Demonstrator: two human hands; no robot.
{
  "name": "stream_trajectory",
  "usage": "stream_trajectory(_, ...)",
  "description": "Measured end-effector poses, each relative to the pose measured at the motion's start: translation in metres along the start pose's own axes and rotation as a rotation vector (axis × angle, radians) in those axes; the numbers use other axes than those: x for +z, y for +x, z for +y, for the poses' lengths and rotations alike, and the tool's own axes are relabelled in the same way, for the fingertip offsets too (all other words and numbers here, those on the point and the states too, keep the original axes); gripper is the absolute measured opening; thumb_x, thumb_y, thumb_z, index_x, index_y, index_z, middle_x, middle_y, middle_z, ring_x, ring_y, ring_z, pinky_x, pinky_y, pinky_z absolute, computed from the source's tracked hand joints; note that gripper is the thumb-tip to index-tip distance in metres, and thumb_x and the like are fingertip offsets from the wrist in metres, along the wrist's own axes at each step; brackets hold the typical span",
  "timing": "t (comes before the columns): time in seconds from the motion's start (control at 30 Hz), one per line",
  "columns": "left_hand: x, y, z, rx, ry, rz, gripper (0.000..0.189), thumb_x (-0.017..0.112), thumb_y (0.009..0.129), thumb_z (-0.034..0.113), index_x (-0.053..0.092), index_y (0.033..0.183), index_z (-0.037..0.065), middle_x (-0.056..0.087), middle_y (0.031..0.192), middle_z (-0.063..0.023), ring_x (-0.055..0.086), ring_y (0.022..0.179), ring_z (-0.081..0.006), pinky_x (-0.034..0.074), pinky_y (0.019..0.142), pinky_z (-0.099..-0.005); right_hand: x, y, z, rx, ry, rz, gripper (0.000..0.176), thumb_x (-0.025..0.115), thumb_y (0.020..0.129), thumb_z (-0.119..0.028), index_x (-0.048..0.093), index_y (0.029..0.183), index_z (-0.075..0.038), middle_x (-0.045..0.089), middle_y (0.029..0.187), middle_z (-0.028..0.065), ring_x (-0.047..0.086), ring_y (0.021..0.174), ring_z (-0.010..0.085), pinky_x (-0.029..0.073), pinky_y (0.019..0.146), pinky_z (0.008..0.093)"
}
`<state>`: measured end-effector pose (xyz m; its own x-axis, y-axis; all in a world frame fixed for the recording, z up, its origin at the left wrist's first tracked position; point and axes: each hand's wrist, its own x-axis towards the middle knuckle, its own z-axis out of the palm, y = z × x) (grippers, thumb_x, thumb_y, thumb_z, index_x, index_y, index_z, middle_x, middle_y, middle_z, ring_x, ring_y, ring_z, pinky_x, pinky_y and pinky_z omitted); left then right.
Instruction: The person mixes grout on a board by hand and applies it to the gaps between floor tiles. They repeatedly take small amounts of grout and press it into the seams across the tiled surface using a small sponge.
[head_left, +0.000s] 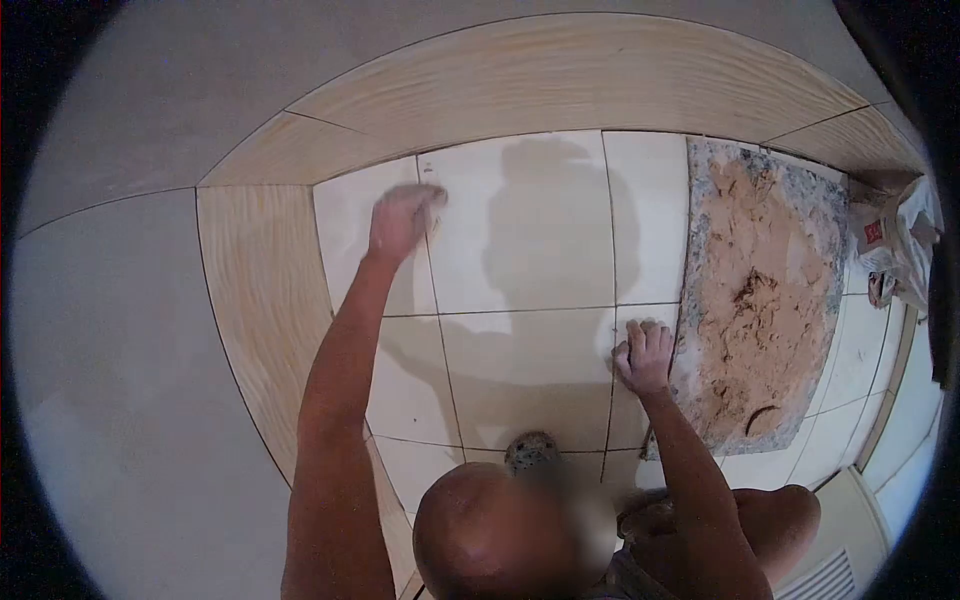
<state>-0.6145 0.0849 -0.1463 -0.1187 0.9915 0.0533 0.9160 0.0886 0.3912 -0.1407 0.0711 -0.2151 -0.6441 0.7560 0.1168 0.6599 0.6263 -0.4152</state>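
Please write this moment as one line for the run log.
left hand: blurred, at tile joint, contact unclear | right hand: on tile | beside it: brown patch

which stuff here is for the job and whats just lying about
Likely for the job:
floor tiles, left hand near a joint, right hand resting on one
crumbly brown material beside the right hand

Apparently lying about:
whitish bag, far right, untouched

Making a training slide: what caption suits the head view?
Left hand at a tile joint, right hand on floor tiles beside rough mortar-like material.
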Motion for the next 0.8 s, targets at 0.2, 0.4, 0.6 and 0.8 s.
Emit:
stream_trajectory(0.2,-0.034,-0.091,0.01,-0.018,-0.124,-0.267,0.031,0.057,0.077,-0.003,0.071,0.102,0.01,0.069,0.109,-0.0105,0.064,0.104,-0.031,0.051,0.093,-0.0398,0.001,0.0,-0.003,0.043,-0.002,-0.034,0.044,0.06,0.074,-0.02,0.054,0.115,-0.005,0.053,0.102,0.0174,0.051,0.09,0.0364,0.041,0.076,0.0499)
stream_trajectory(0.4,-0.01,-0.01,-0.009,-0.063,0.077,0.047,0.029,0.057,0.081,-0.001,0.071,0.105,0.008,0.07,0.104,-0.0138,0.064,0.101,-0.0312,0.053,0.089,-0.0389,0.005,-0.005,0.001,0.037,-0.017,-0.029,0.044,0.06,0.075,-0.02,0.055,0.116,-0.005,0.053,0.102,0.0176,0.05,0.092,0.0377,0.041,0.078,0.0508)
stream_trajectory(0.6,0.008,-0.102,0.018,-0.001,0.059,0.088,0.021,0.063,0.077,-0.002,0.071,0.096,0.004,0.069,0.099,-0.0146,0.065,0.102,-0.0303,0.054,0.088,-0.0411,0.009,-0.008,0.003,0.049,-0.019,-0.046,0.043,0.06,0.075,-0.021,0.056,0.115,-0.005,0.053,0.102,0.0176,0.051,0.092,0.0377,0.042,0.079,0.0514)
stream_trajectory(0.8,-0.03,-0.04,-0.001,0.304,-0.001,-0.151,0.02,0.067,0.074,-0.002,0.07,0.093,0.002,0.07,0.103,-0.014,0.065,0.104,-0.0288,0.05,0.099,-0.0434,0.008,-0.007,0.002,0.057,0.02,0.002,0.042,0.06,0.075,-0.022,0.057,0.113,-0.006,0.053,0.101,0.0172,0.051,0.092,0.0365,0.042,0.078,0.0509)
